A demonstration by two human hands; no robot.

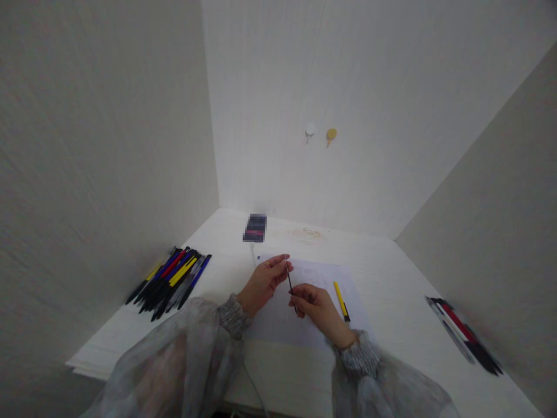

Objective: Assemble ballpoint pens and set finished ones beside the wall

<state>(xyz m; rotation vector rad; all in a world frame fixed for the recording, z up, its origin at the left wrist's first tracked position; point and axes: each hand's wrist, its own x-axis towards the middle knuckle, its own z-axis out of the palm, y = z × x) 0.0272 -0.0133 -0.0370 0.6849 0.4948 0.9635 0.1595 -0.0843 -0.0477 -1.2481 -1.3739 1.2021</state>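
Observation:
My left hand [265, 281] and my right hand [317, 307] meet over a white sheet of paper [317, 325] on the table. Between them they hold a thin dark pen refill [289, 283], tilted nearly upright. My left fingers pinch its upper end, my right fingers are closed round its lower end. A yellow pen barrel [340, 300] lies on the paper just right of my right hand.
A pile of several pens [172, 281] in black, blue, red and yellow lies at the table's left. A few pens [463, 334] lie at the right edge. A small dark object [255, 228] sits at the back. Walls close in on three sides.

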